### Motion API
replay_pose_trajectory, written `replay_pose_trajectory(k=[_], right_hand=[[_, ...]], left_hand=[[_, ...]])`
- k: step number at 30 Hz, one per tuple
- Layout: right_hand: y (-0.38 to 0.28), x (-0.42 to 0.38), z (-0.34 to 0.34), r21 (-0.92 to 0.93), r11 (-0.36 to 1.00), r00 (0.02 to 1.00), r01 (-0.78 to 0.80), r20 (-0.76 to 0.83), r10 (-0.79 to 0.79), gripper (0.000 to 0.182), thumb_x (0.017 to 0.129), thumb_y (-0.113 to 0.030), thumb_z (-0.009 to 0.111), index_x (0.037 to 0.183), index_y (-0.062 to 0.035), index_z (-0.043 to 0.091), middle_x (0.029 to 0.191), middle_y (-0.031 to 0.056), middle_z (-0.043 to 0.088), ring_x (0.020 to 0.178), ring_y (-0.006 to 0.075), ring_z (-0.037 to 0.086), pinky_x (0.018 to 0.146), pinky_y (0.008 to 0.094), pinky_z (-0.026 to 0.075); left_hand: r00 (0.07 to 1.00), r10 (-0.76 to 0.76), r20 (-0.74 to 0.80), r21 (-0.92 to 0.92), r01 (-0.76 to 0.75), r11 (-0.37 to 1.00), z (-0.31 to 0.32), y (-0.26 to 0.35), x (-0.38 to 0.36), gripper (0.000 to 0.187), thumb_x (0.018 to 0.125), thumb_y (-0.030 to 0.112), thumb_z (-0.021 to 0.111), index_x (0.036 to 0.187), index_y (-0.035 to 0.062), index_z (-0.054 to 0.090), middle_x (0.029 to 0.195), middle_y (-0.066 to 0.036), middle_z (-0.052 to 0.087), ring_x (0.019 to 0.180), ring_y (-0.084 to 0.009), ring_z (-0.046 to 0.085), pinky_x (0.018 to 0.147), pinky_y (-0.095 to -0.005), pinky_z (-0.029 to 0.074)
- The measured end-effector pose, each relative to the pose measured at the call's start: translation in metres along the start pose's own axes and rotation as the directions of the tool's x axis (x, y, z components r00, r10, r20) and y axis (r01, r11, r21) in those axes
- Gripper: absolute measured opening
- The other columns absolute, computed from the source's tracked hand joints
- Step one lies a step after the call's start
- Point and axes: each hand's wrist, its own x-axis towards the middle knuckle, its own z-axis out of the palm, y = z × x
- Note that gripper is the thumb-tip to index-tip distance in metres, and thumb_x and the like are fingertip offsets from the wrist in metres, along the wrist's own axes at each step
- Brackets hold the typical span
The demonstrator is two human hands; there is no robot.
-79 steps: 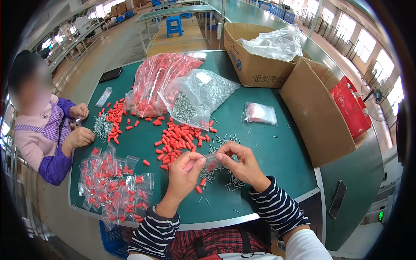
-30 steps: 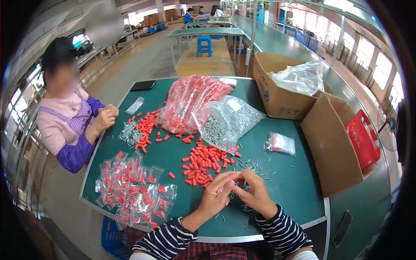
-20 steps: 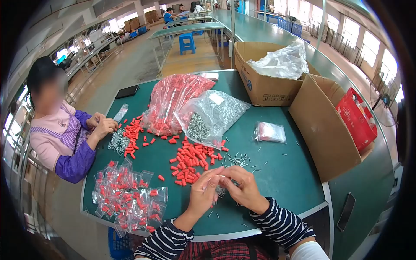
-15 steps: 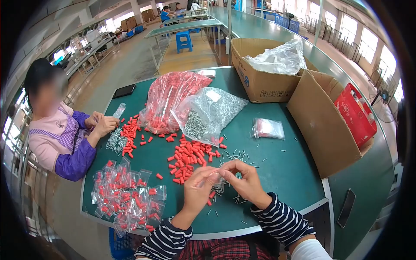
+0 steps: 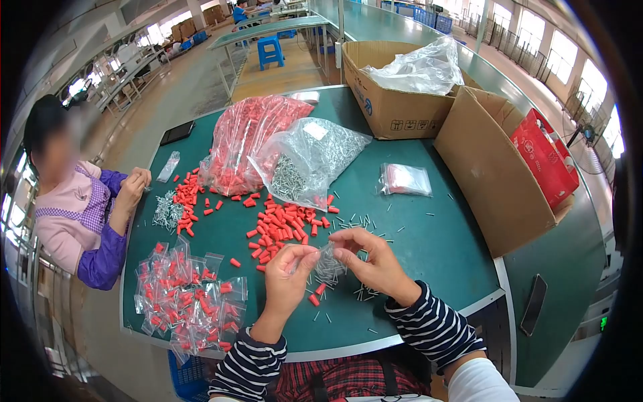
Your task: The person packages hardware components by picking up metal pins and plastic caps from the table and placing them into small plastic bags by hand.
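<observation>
Two-handed, holding a small clear bag [image 5: 327, 260] in a narrow fingertip pinch between left hand [image 5: 288, 278] and right hand [image 5: 372, 264], just over loose screws [image 5: 364, 293] and beside a pile of red caps [image 5: 281, 224], impossible to tell whether filled or not. Could slip from too light a pinch on such thin film, or tear at the edge from uneven pulling between the hands. Could also scatter loose screws, or knock two stray caps [image 5: 321, 289] near the bag, through dipping too low over the crowded tabletop [image 5: 429, 268].
</observation>
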Motion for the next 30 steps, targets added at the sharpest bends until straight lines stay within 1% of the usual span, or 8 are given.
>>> replay_pose_trajectory(k=[4,6,12,15,18,22,27,30], right_hand=[[-0.001,0.0,-0.004,-0.038,0.999,1.0,0.016,-0.013,-0.017,0.015,0.087,-0.012,0.069,0.097,-0.0008,0.067,0.08,0.0013,0.062,0.072,0.0091,0.054,0.069,0.0246,0.046],[-0.004,-0.001,-0.007,-0.037,0.999,0.998,-0.038,0.04,0.039,0.015,0.086,-0.013,0.069,0.095,-0.0011,0.068,0.08,0.0041,0.062,0.071,0.011,0.056,0.066,0.0259,0.046],[-0.007,-0.002,-0.009,-0.041,0.997,0.983,-0.065,0.172,0.071,0.015,0.086,-0.014,0.069,0.092,-0.0005,0.068,0.079,0.0053,0.062,0.07,0.0119,0.056,0.063,0.0267,0.046],[-0.002,-0.002,-0.011,-0.072,0.997,0.984,-0.024,0.174,0.036,0.015,0.086,-0.014,0.068,0.09,-0.0001,0.067,0.078,0.0058,0.061,0.07,0.0132,0.058,0.062,0.0271,0.046],[0.001,-0.003,-0.01,-0.114,0.992,0.988,0.057,0.148,-0.04,0.013,0.084,-0.013,0.068,0.086,-0.0012,0.065,0.076,0.0071,0.06,0.07,0.0175,0.06,0.063,0.0301,0.046],[0.0,-0.003,-0.006,-0.355,0.884,0.951,0.303,0.173,-0.257,0.009,0.078,-0.007,0.069,0.081,-0.0031,0.061,0.078,0.0081,0.061,0.07,0.0236,0.06,0.066,0.0335,0.046],[-0.007,-0.005,0.0,-0.384,0.863,0.943,0.328,0.19,-0.274,0.01,0.076,-0.005,0.068,0.082,-0.0045,0.06,0.079,0.0079,0.061,0.074,0.026,0.06,0.07,0.0359,0.046],[-0.003,-0.005,0.004,-0.364,0.866,0.939,0.342,0.148,-0.309,0.012,0.076,-0.005,0.068,0.084,-0.005,0.06,0.079,0.0078,0.061,0.075,0.0264,0.059,0.071,0.0363,0.046]], left_hand=[[0.998,0.054,-0.043,-0.036,-0.056,0.998,0.001,0.0,-0.001,0.012,0.081,0.002,0.074,0.088,-0.002,0.066,0.088,-0.003,0.061,0.083,-0.009,0.058,0.074,-0.0243,0.048],[0.997,0.051,-0.054,-0.085,-0.055,0.995,0.003,0.004,-0.002,0.014,0.078,0.0,0.076,0.087,-0.0016,0.065,0.088,-0.003,0.062,0.081,-0.0097,0.059,0.072,-0.0251,0.048],[0.944,0.313,0.102,0.111,-0.323,0.94,0.002,-0.01,-0.002,0.016,0.077,-0.005,0.076,0.087,-0.0018,0.063,0.095,-0.007,0.063,0.081,-0.0107,0.059,0.072,-0.0242,0.05],[0.976,0.173,0.136,0.119,-0.189,0.975,0.007,-0.002,-0.004,0.013,0.078,-0.001,0.075,0.086,-0.0028,0.066,0.091,-0.006,0.064,0.077,-0.0116,0.06,0.067,-0.0242,0.049],[0.98,0.019,0.198,-0.038,-0.011,0.999,0.005,0.007,-0.003,0.01,0.082,-0.004,0.069,0.091,-0.0034,0.065,0.095,-0.007,0.064,0.085,-0.0109,0.06,0.075,-0.0248,0.049],[0.99,0.069,0.124,0.042,-0.075,0.996,0.003,0.001,-0.001,0.005,0.083,-0.003,0.066,0.088,-0.0039,0.066,0.095,-0.007,0.064,0.083,-0.0101,0.06,0.073,-0.0229,0.048],[0.996,0.047,-0.082,-0.028,-0.049,0.998,0.001,-0.009,0.002,0.003,0.083,-0.004,0.066,0.086,-0.0025,0.067,0.096,-0.005,0.064,0.084,-0.0085,0.059,0.072,-0.0219,0.048],[0.996,-0.006,-0.088,-0.089,-0.002,0.996,0.0,-0.009,0.002,0.003,0.083,-0.004,0.066,0.085,-0.0017,0.066,0.095,-0.005,0.064,0.083,-0.0084,0.059,0.072,-0.0219,0.047]])
